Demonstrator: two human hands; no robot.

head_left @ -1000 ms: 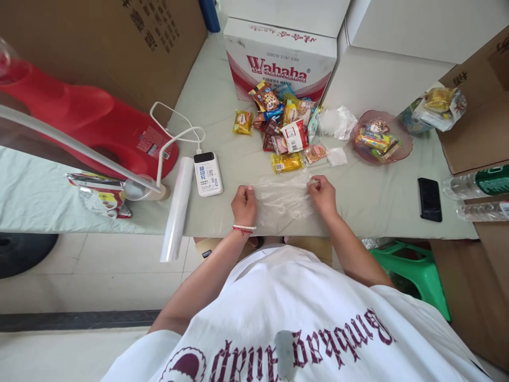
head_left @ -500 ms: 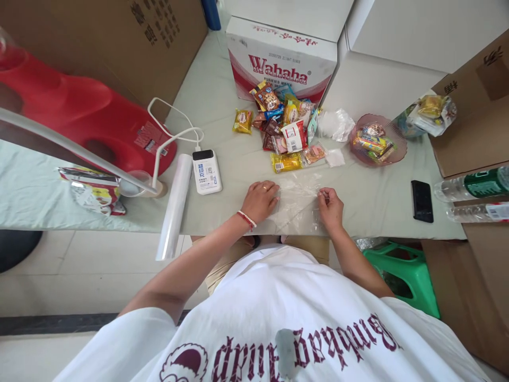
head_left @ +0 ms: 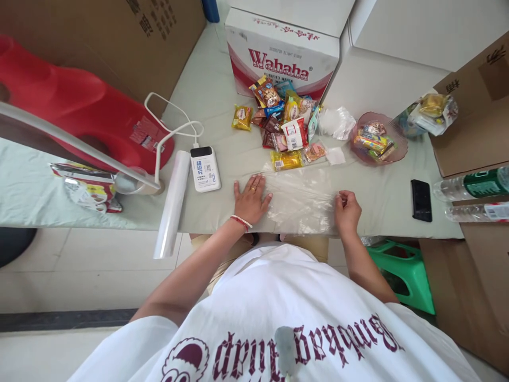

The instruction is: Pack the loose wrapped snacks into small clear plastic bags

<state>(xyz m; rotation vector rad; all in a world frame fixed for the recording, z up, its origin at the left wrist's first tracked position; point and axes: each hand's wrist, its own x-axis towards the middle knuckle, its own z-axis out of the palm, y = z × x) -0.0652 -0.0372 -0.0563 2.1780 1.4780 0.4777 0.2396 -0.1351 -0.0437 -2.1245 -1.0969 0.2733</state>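
Note:
A thin, wrinkled clear plastic bag (head_left: pixel 300 199) lies spread on the table in front of me. My left hand (head_left: pixel 251 200) presses flat at its left edge, fingers stretched out and spread. At the opposite side, my right hand (head_left: pixel 347 212) pinches the bag's right edge between thumb and fingers. Just beyond the bag is a heap of wrapped snacks (head_left: pixel 295 133), with a yellow packet (head_left: pixel 286 159) nearest to it. A roll of clear plastic (head_left: pixel 173 204) lies to the left of my left hand, overhanging the table's front edge.
A power bank (head_left: pixel 205 168) with a white cable is left of my left hand. Farther left stands a red jug (head_left: pixel 91 106). To the right are a pink glass bowl (head_left: pixel 379 139) of snacks, a phone (head_left: pixel 421 200) and plastic bottles (head_left: pixel 485 184). A Wahaba carton (head_left: pixel 278 58) stands behind.
My right hand has moved right with the bag's edge, and the bag is spread wider. My left hand has shifted slightly left, its fingers now flatter and more spread.

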